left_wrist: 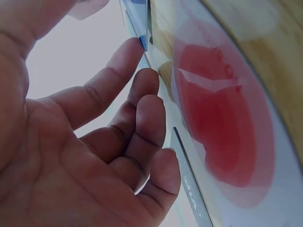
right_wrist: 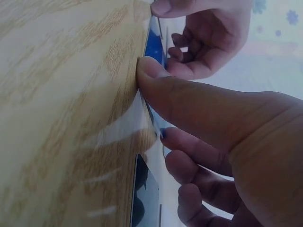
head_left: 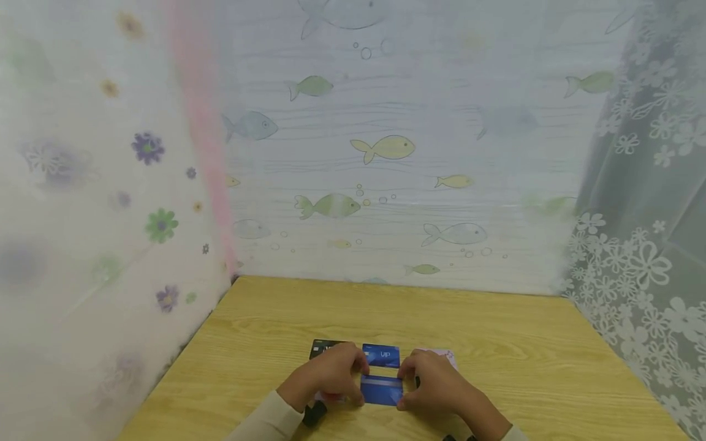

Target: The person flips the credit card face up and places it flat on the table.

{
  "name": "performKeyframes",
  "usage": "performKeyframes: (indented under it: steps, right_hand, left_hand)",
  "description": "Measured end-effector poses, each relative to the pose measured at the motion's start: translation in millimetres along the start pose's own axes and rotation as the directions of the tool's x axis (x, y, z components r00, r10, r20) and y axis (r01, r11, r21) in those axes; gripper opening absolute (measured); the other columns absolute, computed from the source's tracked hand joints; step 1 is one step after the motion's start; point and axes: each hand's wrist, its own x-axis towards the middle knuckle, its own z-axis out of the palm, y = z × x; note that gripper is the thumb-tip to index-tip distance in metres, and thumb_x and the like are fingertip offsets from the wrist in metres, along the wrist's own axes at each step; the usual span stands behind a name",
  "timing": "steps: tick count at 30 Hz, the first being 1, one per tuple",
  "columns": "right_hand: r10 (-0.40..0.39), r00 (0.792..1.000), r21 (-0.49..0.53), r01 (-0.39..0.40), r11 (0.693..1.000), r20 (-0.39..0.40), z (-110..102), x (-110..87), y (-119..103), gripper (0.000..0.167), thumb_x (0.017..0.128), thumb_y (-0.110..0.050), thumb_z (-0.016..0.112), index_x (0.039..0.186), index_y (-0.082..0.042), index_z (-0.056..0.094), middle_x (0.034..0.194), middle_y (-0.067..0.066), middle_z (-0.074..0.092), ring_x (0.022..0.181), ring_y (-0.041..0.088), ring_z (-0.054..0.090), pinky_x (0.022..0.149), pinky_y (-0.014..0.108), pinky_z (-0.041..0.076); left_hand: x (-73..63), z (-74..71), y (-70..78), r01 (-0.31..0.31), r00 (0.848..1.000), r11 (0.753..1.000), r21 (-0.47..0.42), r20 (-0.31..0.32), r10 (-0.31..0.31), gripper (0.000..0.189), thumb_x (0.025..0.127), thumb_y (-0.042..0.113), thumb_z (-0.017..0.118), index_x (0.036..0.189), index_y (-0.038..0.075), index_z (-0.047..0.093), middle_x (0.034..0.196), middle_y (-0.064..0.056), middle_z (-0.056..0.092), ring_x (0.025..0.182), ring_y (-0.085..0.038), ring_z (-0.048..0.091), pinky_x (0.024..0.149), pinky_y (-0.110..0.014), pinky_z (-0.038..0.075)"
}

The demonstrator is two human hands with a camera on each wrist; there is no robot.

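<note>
A blue plastic card (head_left: 382, 392) with a pale stripe lies low over the table between both hands. My left hand (head_left: 334, 372) holds its left edge, thumb and index finger at the corners. At the right edge, my right hand (head_left: 438, 383) grips it the same way; the right wrist view shows the thumb and index finger of this hand (right_wrist: 203, 109) at its corners. Just beyond lies a blue VIP card (head_left: 380, 355). A black card (head_left: 325, 346) is partly covered by the left hand. Beneath that hand sits a white card with red circles (left_wrist: 218, 118).
A pale card with a pink pattern (head_left: 445, 353) lies behind the right hand, partly covered. Near the right palm is a dark card (right_wrist: 146, 194). The wooden table (head_left: 397, 306) meets fish-patterned curtains (head_left: 380, 214) at its back edge.
</note>
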Motion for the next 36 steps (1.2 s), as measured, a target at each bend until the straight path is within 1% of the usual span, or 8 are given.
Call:
performKeyframes:
  steps: [6, 9, 13, 18, 22, 27, 31, 36]
  right_hand:
    - [0.006, 1.0, 0.013, -0.006, 1.0, -0.006, 1.0, 0.8, 3.2, 0.043, 0.068, -0.045, 0.096, 0.098, -0.023, 0.075, 0.093, -0.012, 0.063, 0.083, 0.005, 0.056, 0.073, 0.026, 0.049]
    - [0.008, 1.0, 0.023, -0.008, 1.0, -0.002, 1.7, 1.1, 5.3, 0.043, 0.068, -0.046, 0.095, 0.098, -0.024, 0.074, 0.094, -0.012, 0.063, 0.085, 0.005, 0.057, 0.074, 0.027, 0.049]
    - [0.001, 1.0, 0.031, -0.001, 1.0, 0.011, 2.8, 1.9, 7.3, 0.044, 0.069, -0.05, 0.094, 0.099, -0.025, 0.074, 0.095, -0.012, 0.063, 0.085, 0.006, 0.057, 0.075, 0.027, 0.049]
    - [-0.013, 1.0, 0.005, 0.012, 1.0, 0.027, 4.8, 2.7, 8.8, 0.047, 0.07, -0.054, 0.092, 0.104, -0.027, 0.074, 0.097, -0.012, 0.062, 0.086, 0.006, 0.054, 0.077, 0.027, 0.048]
    - [-0.017, 0.999, -0.009, 0.017, 1.0, 0.034, 5.2, 2.6, 8.8, 0.048, 0.071, -0.054, 0.091, 0.107, -0.027, 0.074, 0.099, -0.013, 0.06, 0.088, 0.006, 0.052, 0.078, 0.029, 0.047]
    - [-0.021, 0.999, -0.019, 0.021, 1.0, 0.036, 5.2, 2.9, 8.4, 0.047, 0.072, -0.053, 0.09, 0.108, -0.027, 0.074, 0.098, -0.013, 0.06, 0.089, 0.006, 0.052, 0.079, 0.029, 0.047]
    - [-0.027, 1.0, -0.052, 0.028, 0.998, 0.014, 5.0, 2.7, 6.9, 0.045, 0.072, -0.055, 0.089, 0.106, -0.028, 0.075, 0.097, -0.015, 0.059, 0.091, 0.006, 0.052, 0.08, 0.031, 0.046]
    - [-0.021, 0.999, -0.074, 0.019, 0.997, -0.03, 3.0, 2.3, 5.1, 0.045, 0.071, -0.059, 0.089, 0.102, -0.03, 0.074, 0.096, -0.016, 0.059, 0.091, 0.008, 0.052, 0.08, 0.033, 0.045]
  left_hand:
    - [-0.5, -2.3, 0.2, -0.009, 1.0, 1.0, -0.021, 0.023, 0.01, 0.044, 0.063, 0.022, 0.099, 0.095, 0.024, 0.07, 0.101, 0.007, 0.055, 0.088, -0.012, 0.05, 0.081, -0.029, 0.047]
    - [-0.2, -2.4, -0.5, -0.023, 0.999, 0.999, -0.023, 0.026, 0.024, 0.044, 0.062, 0.021, 0.1, 0.094, 0.023, 0.068, 0.101, 0.007, 0.056, 0.086, -0.011, 0.05, 0.078, -0.028, 0.047]
    - [-0.2, -2.2, -1.9, -0.041, 0.999, 0.999, -0.009, 0.016, 0.041, 0.044, 0.062, 0.023, 0.099, 0.093, 0.024, 0.068, 0.099, 0.01, 0.056, 0.087, -0.009, 0.05, 0.08, -0.026, 0.047]
    - [-1.4, -2.7, -3.3, -0.05, 0.999, 0.999, 0.0, -0.002, 0.05, 0.043, 0.063, 0.024, 0.098, 0.093, 0.025, 0.068, 0.099, 0.009, 0.055, 0.086, -0.008, 0.051, 0.08, -0.027, 0.047]
    - [-3.1, -3.5, -1.8, -0.061, 0.998, 0.998, -0.001, -0.004, 0.061, 0.041, 0.065, 0.027, 0.097, 0.094, 0.024, 0.068, 0.098, 0.009, 0.056, 0.085, -0.008, 0.051, 0.078, -0.026, 0.047]
    - [-3.7, -3.6, 1.7, -0.087, 0.996, 0.996, 0.026, -0.005, 0.087, 0.039, 0.066, 0.033, 0.095, 0.095, 0.025, 0.071, 0.096, 0.011, 0.057, 0.084, -0.006, 0.051, 0.078, -0.024, 0.047]
    - [-3.9, -3.5, 2.4, -0.081, 0.997, 0.996, 0.035, -0.005, 0.081, 0.039, 0.067, 0.035, 0.094, 0.097, 0.026, 0.071, 0.098, 0.011, 0.057, 0.086, -0.006, 0.051, 0.079, -0.025, 0.047]
    - [-4.4, -5.3, 3.6, -0.074, 0.997, 0.996, 0.046, -0.004, 0.074, 0.046, 0.069, 0.037, 0.095, 0.105, 0.027, 0.069, 0.102, 0.01, 0.058, 0.09, -0.006, 0.051, 0.081, -0.028, 0.048]
